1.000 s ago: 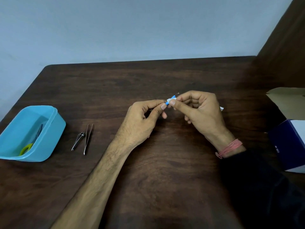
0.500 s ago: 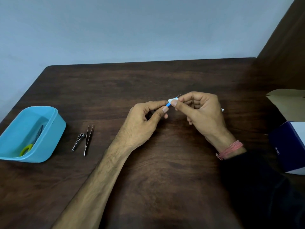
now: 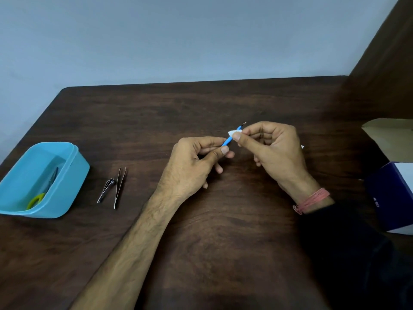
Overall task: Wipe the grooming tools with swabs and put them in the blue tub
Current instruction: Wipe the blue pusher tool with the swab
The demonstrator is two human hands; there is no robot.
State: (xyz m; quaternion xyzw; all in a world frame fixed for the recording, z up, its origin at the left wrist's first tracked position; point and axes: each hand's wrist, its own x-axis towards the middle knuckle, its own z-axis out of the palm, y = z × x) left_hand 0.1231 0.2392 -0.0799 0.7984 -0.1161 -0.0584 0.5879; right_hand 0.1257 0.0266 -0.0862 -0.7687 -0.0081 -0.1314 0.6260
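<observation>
- Desk (image 3: 223, 242): dark wood, carries everything.
- Blue tub (image 3: 67, 198), lower left: holds scissors (image 3: 48, 186), judged already wiped.
- Left hand (image 3: 192, 166), centre: grip closed on the blue-handled tool (image 3: 227, 140), steadying it.
- Right hand (image 3: 272, 148): grip pinches the white swab (image 3: 233, 132) around the tool's shaft, wiping.
- Tweezers (image 3: 119, 186) and clipper (image 3: 106, 190), beside the tub: await wiping.

Tub (image 3: 67, 193) at table (image 3: 223, 242) left edge, scissors (image 3: 42, 191) inside; clipper (image 3: 105, 190), tweezers (image 3: 119, 187) just right of tub; boxes (image 3: 393, 198) far right.
</observation>
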